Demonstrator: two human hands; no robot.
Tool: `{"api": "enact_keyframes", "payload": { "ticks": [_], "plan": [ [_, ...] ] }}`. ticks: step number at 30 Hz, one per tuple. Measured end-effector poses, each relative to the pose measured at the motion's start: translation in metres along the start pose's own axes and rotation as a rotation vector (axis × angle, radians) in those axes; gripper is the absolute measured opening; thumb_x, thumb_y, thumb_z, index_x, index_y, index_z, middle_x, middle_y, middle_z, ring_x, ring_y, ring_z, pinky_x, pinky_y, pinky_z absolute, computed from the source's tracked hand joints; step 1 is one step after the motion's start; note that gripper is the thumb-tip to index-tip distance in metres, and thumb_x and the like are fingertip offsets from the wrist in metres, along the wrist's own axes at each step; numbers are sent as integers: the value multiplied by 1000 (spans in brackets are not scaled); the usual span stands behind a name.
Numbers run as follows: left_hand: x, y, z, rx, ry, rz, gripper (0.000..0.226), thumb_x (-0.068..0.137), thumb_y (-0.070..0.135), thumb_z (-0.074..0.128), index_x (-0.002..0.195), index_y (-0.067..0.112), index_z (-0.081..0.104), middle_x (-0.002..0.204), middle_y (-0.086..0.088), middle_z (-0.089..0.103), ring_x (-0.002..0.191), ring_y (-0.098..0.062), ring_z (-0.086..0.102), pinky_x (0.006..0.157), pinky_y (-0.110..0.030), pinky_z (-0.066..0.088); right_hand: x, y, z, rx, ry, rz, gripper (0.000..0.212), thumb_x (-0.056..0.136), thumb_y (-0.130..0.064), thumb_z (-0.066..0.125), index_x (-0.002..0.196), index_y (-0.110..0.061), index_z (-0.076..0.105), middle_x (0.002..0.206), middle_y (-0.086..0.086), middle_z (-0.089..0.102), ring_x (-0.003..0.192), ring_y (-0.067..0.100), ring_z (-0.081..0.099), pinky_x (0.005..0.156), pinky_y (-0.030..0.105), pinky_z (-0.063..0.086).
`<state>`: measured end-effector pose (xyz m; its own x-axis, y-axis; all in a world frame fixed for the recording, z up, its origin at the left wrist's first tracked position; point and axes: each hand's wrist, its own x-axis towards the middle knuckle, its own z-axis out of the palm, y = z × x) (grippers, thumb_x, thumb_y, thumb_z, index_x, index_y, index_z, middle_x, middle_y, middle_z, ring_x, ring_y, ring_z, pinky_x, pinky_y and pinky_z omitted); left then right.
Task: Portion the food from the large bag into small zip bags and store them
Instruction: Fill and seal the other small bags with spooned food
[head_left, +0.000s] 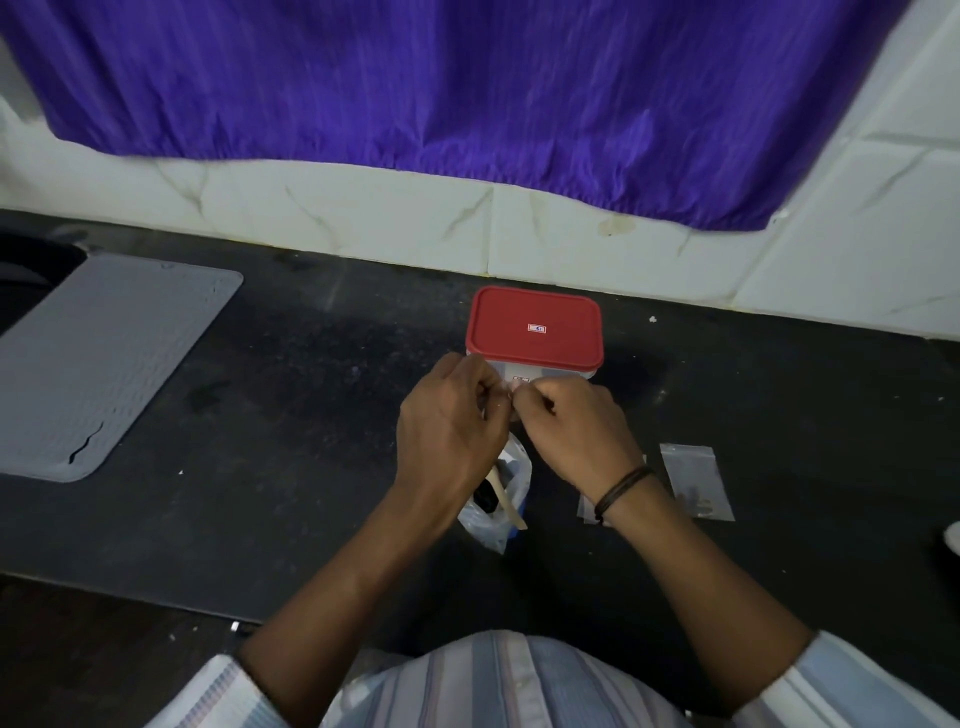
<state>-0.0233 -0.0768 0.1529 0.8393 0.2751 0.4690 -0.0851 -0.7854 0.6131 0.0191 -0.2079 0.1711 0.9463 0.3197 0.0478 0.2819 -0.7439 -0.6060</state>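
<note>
1. Striped sleeves (498, 686) are seen nearest the lens.
2. Next, a large bag (493, 512) with a wooden spoon (506, 496) is lying on the dark counter (291, 415); a small zip bag (696, 480) lies right of it.
3. Above, another small clear bag (511, 387), mostly hidden, is pinched by the left hand (449, 423) and right hand (576, 428), fingers closed.
4. Behind, a red-lidded container (535, 327) is set near the wall.

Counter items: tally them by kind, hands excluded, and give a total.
Red-lidded container: 1
Grey mat: 1
Large plastic bag with a wooden stick in it: 1
Small zip bags lying flat, one partly hidden by the wrist: 2
Small bag pinched between both hands: 1
Total: 6
</note>
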Motion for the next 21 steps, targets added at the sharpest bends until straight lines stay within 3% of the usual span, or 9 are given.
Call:
{"api": "enact_keyframes", "payload": {
  "ticks": [3,6,9,11,13,15,18,21],
  "plan": [
    [-4,-8,-3,29,-3,23,11,85,15,63,74,15,61,74,5,57,60,-11,50,51,-31,45,3,-5,3,-36,38,-39,41,96,-36,52,60,-19,58,51,-4,52,44,8,45,46,27,39],
    [-8,-16,-8,40,-16,68,15,86,23,55,77,14,64,76,4,59,64,-11,52,54,-33,47,3,-12,2,-33,-90,-73,13,92,-27,61,90,-28,73,69,-12,64,62,4,58,55,23,47],
    [-10,-26,-14,-63,-24,136,20,88,33,59,86,14,67,85,6,61,76,-9,55,66,-28,48,4,-14,3,-2,-199,-129,14,90,-17,62,87,-26,72,65,-11,60,62,2,56,57,23,44],
    [-11,-37,-20,-195,-147,146,48,83,53,66,110,14,63,109,6,61,99,-7,58,84,-21,46,6,-14,3,123,-261,-151,19,89,-11,62,96,-24,74,81,-7,70,75,4,64,68,25,52],
    [-12,-49,-23,-225,-312,161,86,71,68,69,137,19,46,135,15,45,124,3,44,101,-13,35,5,-15,3,249,-342,-163,21,92,-8,59,103,-18,74,89,-8,72,83,3,66,76,24,54],
    [-13,-57,-22,-195,-383,194,98,68,68,72,146,19,37,139,18,38,129,4,39,107,-16,32,3,-18,4,325,-383,-169,22,94,-4,56,104,-14,74,90,-14,69,86,0,66,79,21,55],
    [-14,-57,-18,-214,-379,230,76,76,52,71,137,15,48,129,14,53,117,0,52,102,-24,43,1,-23,6,365,-390,-153,22,92,-1,56,91,-13,74,87,-12,67,75,1,66,72,24,57],
    [-12,-51,-18,-306,-384,224,55,76,34,69,126,16,55,113,10,62,99,-2,61,85,-17,48,1,-27,6,255,-357,-171,7,85,-15,69,84,-18,75,77,-12,68,70,-2,63,69,18,54]
  ]
}}
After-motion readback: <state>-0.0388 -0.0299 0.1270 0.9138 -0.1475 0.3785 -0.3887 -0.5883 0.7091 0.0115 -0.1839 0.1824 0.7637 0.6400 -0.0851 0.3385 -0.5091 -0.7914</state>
